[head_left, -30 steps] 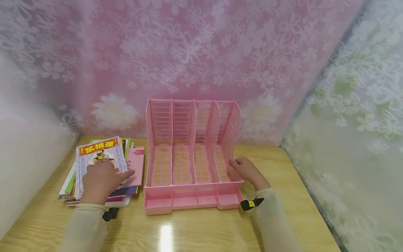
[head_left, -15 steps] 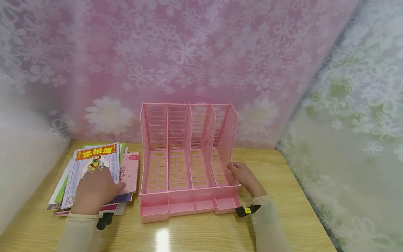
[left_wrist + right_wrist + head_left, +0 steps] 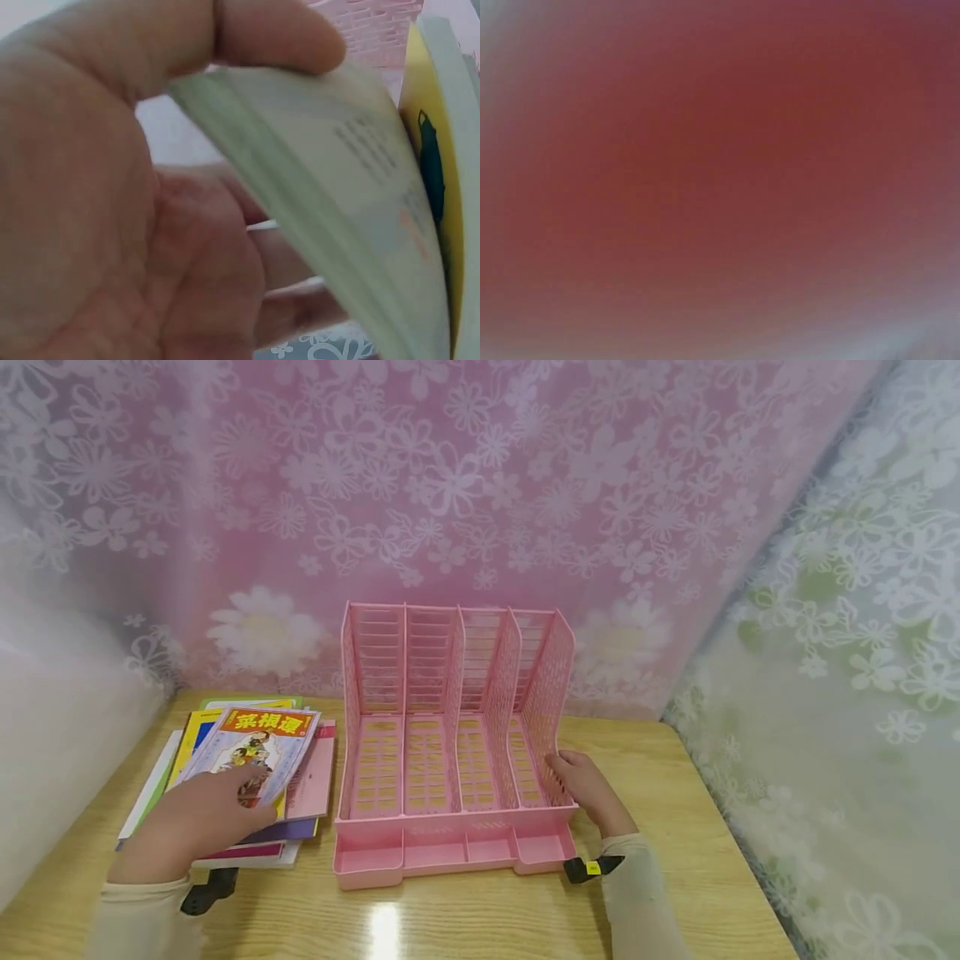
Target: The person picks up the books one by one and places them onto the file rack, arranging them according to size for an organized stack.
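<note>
My left hand [image 3: 191, 822] grips the top book [image 3: 240, 752], which has a red title band with yellow characters and drawn figures. In the left wrist view, the thumb of the left hand [image 3: 90, 195] lies over one face of the book [image 3: 322, 172], fingers behind it, and its pages bow slightly. Under it lies a pile of books, with a pink book [image 3: 318, 777] sticking out on the right. At the right wall of a pink desk file rack [image 3: 442, 824], my right hand [image 3: 594, 789] holds the panel between thumb and fingers. The right wrist view is only a reddish blur.
The rack has upright dividers forming several slots and a row of shallow trays in front. All stands on a wooden table [image 3: 450, 918]. A pink flowered curtain [image 3: 450, 527] hangs behind, with pale flowered cloth [image 3: 862, 735] at the right.
My left hand has closed on the top book and turned it clockwise, lifting it and baring a yellow book beneath. The right hand stays at the rack; the head view shifted slightly.
</note>
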Action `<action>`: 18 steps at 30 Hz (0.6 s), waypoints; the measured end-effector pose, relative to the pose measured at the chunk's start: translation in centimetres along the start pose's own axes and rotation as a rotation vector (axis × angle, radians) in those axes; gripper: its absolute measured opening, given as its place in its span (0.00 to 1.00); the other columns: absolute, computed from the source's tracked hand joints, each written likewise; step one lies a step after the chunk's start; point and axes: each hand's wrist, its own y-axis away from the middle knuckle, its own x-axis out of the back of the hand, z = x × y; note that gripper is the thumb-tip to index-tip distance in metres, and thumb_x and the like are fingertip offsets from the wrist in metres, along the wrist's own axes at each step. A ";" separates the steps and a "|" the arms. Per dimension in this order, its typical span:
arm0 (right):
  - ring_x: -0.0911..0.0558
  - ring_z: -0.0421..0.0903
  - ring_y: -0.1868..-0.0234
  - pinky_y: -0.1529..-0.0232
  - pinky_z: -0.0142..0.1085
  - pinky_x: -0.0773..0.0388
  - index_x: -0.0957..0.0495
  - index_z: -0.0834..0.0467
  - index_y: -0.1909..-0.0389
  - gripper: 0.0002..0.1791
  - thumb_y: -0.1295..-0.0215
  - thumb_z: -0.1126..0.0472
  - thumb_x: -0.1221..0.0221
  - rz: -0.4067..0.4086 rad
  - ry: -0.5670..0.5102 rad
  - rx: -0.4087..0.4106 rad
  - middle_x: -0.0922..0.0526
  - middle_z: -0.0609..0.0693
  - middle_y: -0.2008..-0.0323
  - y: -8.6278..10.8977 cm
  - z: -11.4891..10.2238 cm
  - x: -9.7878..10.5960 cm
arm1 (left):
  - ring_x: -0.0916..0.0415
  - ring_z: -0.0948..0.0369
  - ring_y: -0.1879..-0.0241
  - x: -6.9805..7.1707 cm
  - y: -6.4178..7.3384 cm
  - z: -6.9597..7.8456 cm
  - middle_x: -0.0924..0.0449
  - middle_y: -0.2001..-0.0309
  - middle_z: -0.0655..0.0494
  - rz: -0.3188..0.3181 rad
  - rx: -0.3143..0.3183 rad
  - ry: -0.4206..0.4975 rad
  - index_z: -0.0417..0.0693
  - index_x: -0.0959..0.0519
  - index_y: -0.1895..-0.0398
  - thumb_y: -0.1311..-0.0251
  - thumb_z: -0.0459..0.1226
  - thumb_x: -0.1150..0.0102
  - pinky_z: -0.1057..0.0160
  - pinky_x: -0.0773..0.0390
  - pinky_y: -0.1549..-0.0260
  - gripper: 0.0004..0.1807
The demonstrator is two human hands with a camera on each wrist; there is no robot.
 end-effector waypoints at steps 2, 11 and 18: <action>0.22 0.56 0.40 0.37 0.58 0.27 0.21 0.61 0.37 0.29 0.19 0.43 0.53 -0.004 -0.007 -0.003 0.17 0.59 0.45 0.1 0.0 -0.1 | 0.25 0.49 0.62 -0.1 0.4 -0.2 0.19 0.46 0.35 -0.047 0.000 0.028 0.36 0.38 0.24 0.44 0.53 0.35 0.51 0.26 0.68 0.49; 0.23 0.57 0.39 0.36 0.60 0.29 0.21 0.61 0.37 0.28 0.18 0.44 0.54 0.008 -0.019 0.008 0.17 0.59 0.45 0.1 -0.3 0.1 | 0.28 0.25 0.49 -1.9 0.3 1.7 0.28 0.44 0.20 0.117 -0.022 -0.036 0.24 0.32 0.34 0.50 0.65 0.27 0.30 0.24 0.59 0.58; 0.21 0.54 0.46 0.42 0.54 0.25 0.19 0.62 0.42 0.27 0.18 0.44 0.54 0.001 -0.020 0.003 0.15 0.58 0.51 0.3 -0.1 0.0 | 0.28 0.35 0.65 -2.9 -0.4 3.0 0.25 0.62 0.31 0.230 0.041 -0.138 0.26 0.21 0.57 0.47 0.52 0.24 0.35 0.23 0.68 0.34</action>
